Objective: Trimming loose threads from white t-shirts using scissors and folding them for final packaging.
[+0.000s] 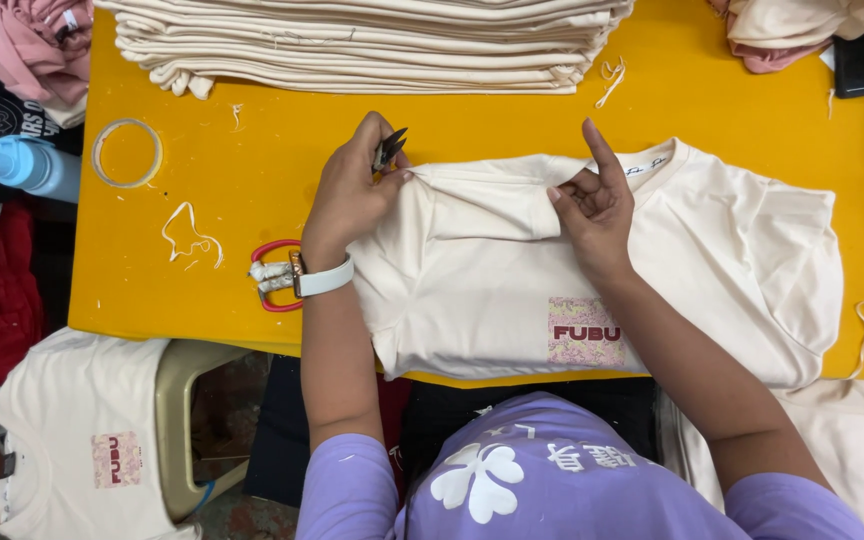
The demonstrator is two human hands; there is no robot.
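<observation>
A cream T-shirt (652, 270) lies flat on the yellow table (252, 170) in front of me, its neck toward the far side and a small pink printed patch (584, 331) near the near edge. My left hand (352, 195) is closed around a small pair of dark thread snips (389, 148), whose tips poke out past my fingers toward the far side, and the same hand presses on the shirt's left sleeve (482, 200) at its edge. My right hand (597, 205) pinches a fold of that sleeve's cloth between thumb and bent fingers, with the forefinger sticking straight up. The two hands are apart, with the sleeve stretched between them.

On my left wrist sits a white-strapped watch (324, 277). Just left of it, on the table, lie red-handled scissors (272, 275). Farther left lie loose cream thread trimmings (190, 235) and a ring of clear tape (126, 152). At the far side rests a stack of folded cream garments (372, 45). Off the table's left edge I see a light blue bottle (27, 165), and below it, on the near left, another cream shirt (82, 440) is draped over a stool.
</observation>
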